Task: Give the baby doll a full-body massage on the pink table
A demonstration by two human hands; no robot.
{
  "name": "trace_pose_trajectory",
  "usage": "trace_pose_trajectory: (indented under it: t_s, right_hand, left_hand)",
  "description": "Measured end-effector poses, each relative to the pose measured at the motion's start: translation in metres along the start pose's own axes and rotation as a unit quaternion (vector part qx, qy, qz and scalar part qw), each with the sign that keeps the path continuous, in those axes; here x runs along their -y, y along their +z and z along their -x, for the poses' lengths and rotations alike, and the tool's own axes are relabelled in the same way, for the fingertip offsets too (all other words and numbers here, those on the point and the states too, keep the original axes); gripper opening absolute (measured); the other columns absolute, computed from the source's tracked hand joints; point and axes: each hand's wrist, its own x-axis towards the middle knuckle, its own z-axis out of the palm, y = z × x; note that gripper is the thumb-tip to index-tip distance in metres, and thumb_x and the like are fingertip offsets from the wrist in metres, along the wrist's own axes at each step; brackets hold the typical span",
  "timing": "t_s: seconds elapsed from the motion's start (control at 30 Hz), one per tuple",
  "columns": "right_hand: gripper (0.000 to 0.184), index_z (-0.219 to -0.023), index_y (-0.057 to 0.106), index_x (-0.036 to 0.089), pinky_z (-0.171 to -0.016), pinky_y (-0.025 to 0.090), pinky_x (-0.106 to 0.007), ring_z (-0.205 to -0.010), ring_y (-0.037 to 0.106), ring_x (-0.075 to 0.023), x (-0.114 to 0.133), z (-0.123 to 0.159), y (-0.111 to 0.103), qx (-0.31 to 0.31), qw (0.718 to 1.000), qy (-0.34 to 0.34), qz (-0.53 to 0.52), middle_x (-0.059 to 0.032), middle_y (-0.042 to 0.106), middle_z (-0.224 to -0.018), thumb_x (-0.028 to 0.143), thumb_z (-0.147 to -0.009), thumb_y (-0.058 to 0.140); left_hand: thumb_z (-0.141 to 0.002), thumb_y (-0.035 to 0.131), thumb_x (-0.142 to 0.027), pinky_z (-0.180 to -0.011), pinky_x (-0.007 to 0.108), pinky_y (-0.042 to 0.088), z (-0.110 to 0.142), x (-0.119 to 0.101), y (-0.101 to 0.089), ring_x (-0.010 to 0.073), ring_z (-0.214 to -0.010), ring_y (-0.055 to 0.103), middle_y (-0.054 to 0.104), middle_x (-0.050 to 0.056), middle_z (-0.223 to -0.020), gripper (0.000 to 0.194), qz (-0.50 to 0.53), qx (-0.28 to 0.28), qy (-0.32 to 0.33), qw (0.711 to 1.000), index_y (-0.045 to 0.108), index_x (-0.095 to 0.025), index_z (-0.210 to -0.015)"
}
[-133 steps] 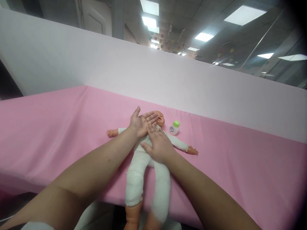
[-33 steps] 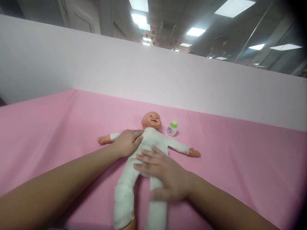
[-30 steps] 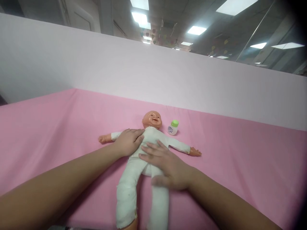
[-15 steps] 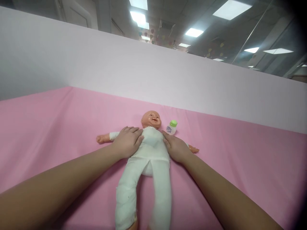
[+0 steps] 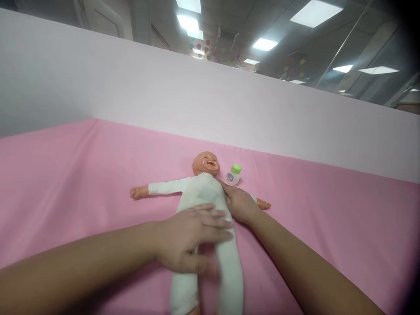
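A baby doll (image 5: 201, 192) in a white cloth suit lies on its back on the pink sheet (image 5: 82, 175), arms spread, head pointing away from me. My left hand (image 5: 192, 236) lies flat across the doll's belly and upper legs, fingers stretched out and pointing right. My right hand (image 5: 239, 203) rests against the doll's side and upper arm on the right, fingers extended along the body. Neither hand holds anything.
A small white bottle with a green cap (image 5: 233, 174) stands on the sheet just right of the doll's head. A pale pink partition wall (image 5: 197, 100) rises along the far edge of the sheet. Ceiling lights show above it.
My left hand slid from the doll's shoulder down onto its belly and legs. My right hand went from the belly up to the doll's right side and has stayed there.
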Motion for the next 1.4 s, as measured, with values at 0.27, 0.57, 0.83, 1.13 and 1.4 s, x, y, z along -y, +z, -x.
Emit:
trace_pose_trajectory:
  t_s: [0.27, 0.57, 0.83, 1.13, 1.4]
  right_hand:
    - [0.045, -0.148, 0.055, 0.035, -0.1, 0.049, -0.04, -0.117, 0.068, -0.0256, 0.01, 0.004, -0.004, -0.009, 0.999, -0.014, -0.041, -0.002, 0.071, -0.134, 0.036, -0.105, 0.041]
    - [0.044, -0.14, 0.064, 0.024, -0.116, 0.043, -0.047, -0.136, 0.057, -0.0279, -0.001, 0.009, 0.001, -0.098, 0.994, -0.048, -0.001, -0.0074, 0.064, -0.145, 0.031, -0.1, 0.046]
    - [0.054, -0.142, 0.059, 0.019, -0.118, 0.042, -0.04, -0.137, 0.058, -0.0238, 0.068, 0.054, -0.006, 0.036, 0.887, -0.444, -0.121, -0.0101, 0.069, -0.138, 0.048, -0.096, 0.057]
    - [0.091, -0.164, 0.028, 0.029, -0.128, -0.001, -0.062, -0.16, 0.016, -0.035, 0.05, 0.032, -0.006, 0.158, 0.942, -0.293, -0.03, -0.0085, 0.028, -0.17, 0.072, -0.091, 0.061]
    - [0.07, -0.163, 0.031, 0.031, -0.13, 0.014, -0.056, -0.16, 0.018, -0.0293, 0.008, 0.004, 0.008, 0.059, 0.983, -0.169, -0.048, -0.0029, 0.027, -0.17, 0.062, -0.103, 0.046]
  left_hand:
    - [-0.107, 0.037, -0.05, -0.129, 0.05, 0.021, 0.01, 0.075, -0.016, 0.0278, -0.158, 0.026, 0.029, 0.008, -0.169, 0.063, -0.122, -0.053, -0.195, 0.972, 0.031, -0.024, -0.164]
    - [-0.108, 0.026, -0.05, -0.115, 0.047, 0.041, 0.018, 0.103, -0.022, 0.0275, -0.129, 0.062, 0.068, 0.009, -0.139, 0.055, -0.178, -0.138, -0.278, 0.934, 0.062, -0.023, -0.14]
    - [-0.108, 0.025, -0.052, -0.11, 0.043, 0.045, 0.017, 0.101, -0.02, 0.0281, -0.124, 0.065, 0.071, 0.006, -0.133, 0.054, -0.173, -0.142, -0.295, 0.929, 0.065, -0.025, -0.132]
    - [-0.109, 0.026, -0.047, -0.107, 0.042, 0.047, 0.014, 0.102, -0.017, 0.0276, -0.121, 0.067, 0.071, 0.008, -0.132, 0.05, -0.19, -0.124, -0.288, 0.93, 0.065, -0.022, -0.129]
    - [-0.108, 0.026, -0.048, -0.109, 0.046, 0.047, 0.011, 0.1, -0.016, 0.0294, -0.126, 0.064, 0.069, 0.01, -0.138, 0.053, -0.212, -0.12, -0.298, 0.923, 0.062, -0.02, -0.137]
